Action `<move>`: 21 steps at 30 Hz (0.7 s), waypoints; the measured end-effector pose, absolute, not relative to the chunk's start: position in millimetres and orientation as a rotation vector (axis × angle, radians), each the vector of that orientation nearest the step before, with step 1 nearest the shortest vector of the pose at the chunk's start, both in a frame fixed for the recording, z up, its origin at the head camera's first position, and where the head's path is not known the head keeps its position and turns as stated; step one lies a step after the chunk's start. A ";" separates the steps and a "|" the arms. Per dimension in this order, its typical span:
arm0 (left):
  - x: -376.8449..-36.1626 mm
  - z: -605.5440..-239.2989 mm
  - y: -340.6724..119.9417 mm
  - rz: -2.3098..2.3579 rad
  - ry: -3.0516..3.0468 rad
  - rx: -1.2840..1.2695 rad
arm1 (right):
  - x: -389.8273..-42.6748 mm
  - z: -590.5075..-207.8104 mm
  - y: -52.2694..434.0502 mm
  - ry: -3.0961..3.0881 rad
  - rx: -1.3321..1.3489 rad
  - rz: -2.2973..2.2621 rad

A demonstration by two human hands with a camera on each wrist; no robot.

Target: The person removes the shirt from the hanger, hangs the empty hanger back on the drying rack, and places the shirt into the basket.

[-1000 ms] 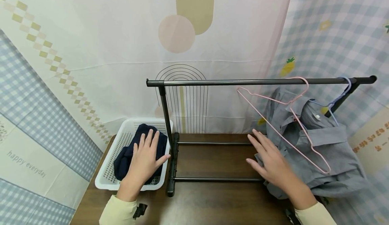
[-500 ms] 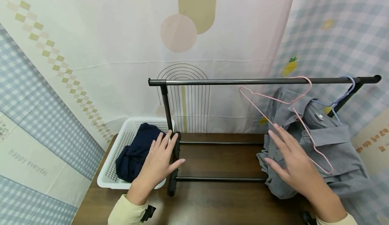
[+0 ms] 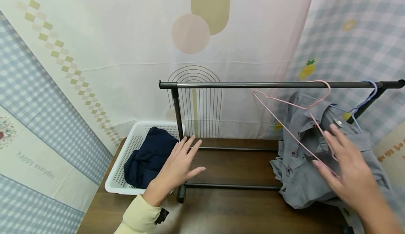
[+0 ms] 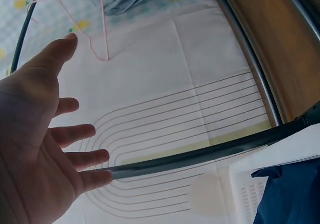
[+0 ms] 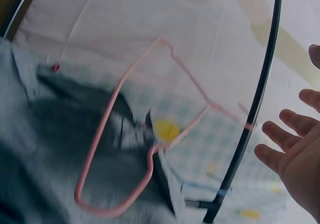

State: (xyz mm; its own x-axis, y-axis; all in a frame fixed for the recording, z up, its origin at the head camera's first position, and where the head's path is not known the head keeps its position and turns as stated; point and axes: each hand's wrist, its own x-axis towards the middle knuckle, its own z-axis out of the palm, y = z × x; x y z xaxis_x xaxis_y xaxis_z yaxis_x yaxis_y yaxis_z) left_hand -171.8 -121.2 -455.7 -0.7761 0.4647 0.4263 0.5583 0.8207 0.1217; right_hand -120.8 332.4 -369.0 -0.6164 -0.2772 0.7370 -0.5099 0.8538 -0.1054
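Observation:
My left hand [image 3: 178, 163], fingers straight and spread, hovers beside the left post of the black clothes rack [image 3: 234, 85] and holds nothing. Just left of it, a dark navy garment [image 3: 148, 160] lies bunched in a white plastic basket [image 3: 115, 184]. On the right, my right hand [image 3: 352, 170] is spread in front of the pink hanger [image 3: 284, 128] and the grey shirt [image 3: 303, 188]; whether it touches either I cannot tell. The bare pink hanger hooks over the rail. Behind it the grey shirt hangs from a blue hanger [image 3: 364, 102] near the rail's right end.
The rack stands on a brown wooden table [image 3: 221, 213], its two low crossbars [image 3: 234, 186] running above the tabletop. A white patterned curtain [image 3: 133, 86] hangs behind, with blue checked cloth [image 3: 41, 97] at the left side.
Both hands have shifted to the right: the left from over the basket to the rack's post, the right across the front of the grey shirt. The view has turned slightly left.

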 end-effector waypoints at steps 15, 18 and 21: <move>-183.2 -475.8 -112.3 -0.229 -2.672 -0.932 | -134.2 -374.3 397.1 -2.531 -0.089 0.546; -183.9 -479.5 -110.9 -0.254 -2.688 -0.946 | -139.2 -377.5 405.8 -2.571 -0.200 0.550; -184.2 -483.1 -109.1 -0.284 -2.697 -0.956 | -144.6 -380.3 413.4 -2.628 -0.272 0.527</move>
